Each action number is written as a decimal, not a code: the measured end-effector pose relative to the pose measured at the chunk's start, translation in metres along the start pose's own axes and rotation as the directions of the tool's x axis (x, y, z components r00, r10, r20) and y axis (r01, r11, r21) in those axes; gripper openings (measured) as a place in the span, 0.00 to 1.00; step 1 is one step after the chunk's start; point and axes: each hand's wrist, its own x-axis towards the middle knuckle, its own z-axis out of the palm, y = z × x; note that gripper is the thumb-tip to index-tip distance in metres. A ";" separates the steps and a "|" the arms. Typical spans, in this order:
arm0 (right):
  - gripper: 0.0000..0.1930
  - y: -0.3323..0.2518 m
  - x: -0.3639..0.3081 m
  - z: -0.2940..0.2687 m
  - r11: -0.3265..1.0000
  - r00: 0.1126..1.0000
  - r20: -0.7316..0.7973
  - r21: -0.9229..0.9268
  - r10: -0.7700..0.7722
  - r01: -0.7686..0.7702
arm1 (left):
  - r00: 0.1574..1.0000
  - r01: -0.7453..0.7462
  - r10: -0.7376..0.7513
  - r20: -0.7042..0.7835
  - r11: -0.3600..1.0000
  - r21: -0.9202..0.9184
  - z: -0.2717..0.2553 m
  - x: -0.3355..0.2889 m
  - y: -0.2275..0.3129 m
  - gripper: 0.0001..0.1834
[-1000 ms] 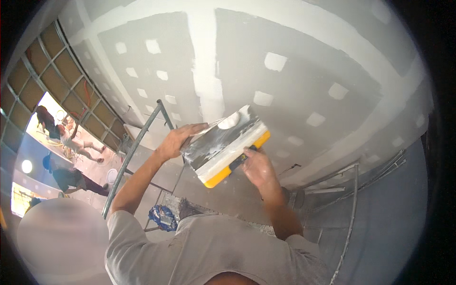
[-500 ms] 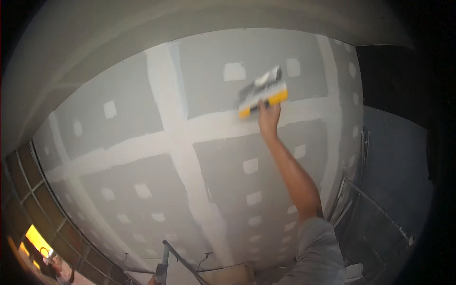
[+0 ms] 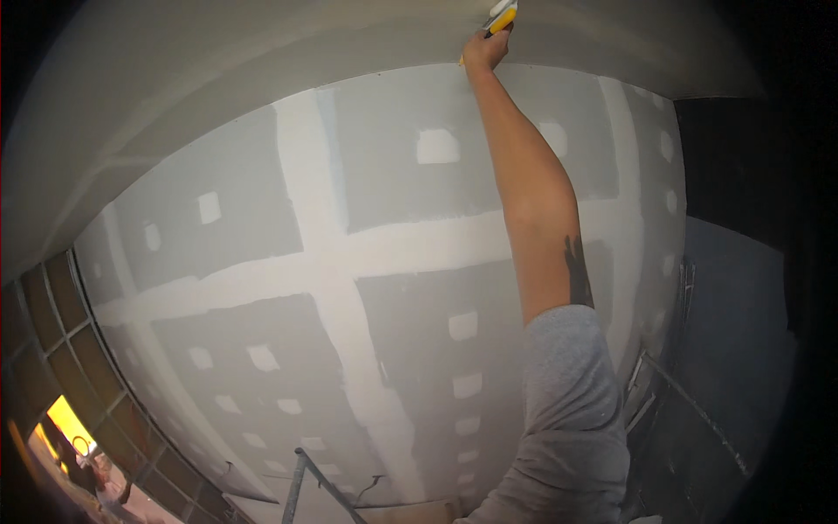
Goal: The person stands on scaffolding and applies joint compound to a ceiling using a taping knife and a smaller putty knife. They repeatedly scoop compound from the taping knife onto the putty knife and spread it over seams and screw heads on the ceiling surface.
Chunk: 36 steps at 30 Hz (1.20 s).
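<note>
The right hand (image 3: 485,48) is closing its fingers around the yellow handle of a taping knife (image 3: 501,13), pressing the tool up where the drywall wall (image 3: 393,288) is meeting the ceiling (image 3: 262,79), high at the top of the view and slightly right of centre. Only the handle end and a sliver of pale blade are showing. The knife is likely light, with a thin, springy blade that flexes under pressure and can be slick with joint compound, so the rigid yellow handle is the sensible place to grip it, as the hand is doing. The right arm is stretching nearly straight overhead, elbow almost locked, wrist bent toward the corner, grey sleeve (image 3: 567,393) bunching at the shoulder. The left hand is not showing. White compound bands and small patches are covering the grey boards. A metal frame (image 3: 305,480) is standing low near the wall.
</note>
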 end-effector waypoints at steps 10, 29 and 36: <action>0.31 0.000 0.001 0.066 0.983 0.957 -0.232 0.026 -0.172 0.183 | 0.959 0.257 -0.269 -0.089 0.957 -0.131 -0.021 -0.105 -0.004 0.28; 0.33 -0.083 -0.216 0.244 0.994 0.997 -0.048 -0.094 -0.068 0.064 | 0.901 0.229 -0.362 -0.237 0.864 -0.449 -0.097 -0.075 -0.037 0.16; 0.34 -0.117 -0.270 0.303 0.989 0.995 -0.092 -0.146 -0.048 0.035 | 0.919 0.143 -0.345 -0.192 0.744 -0.653 -0.163 -0.029 0.017 0.12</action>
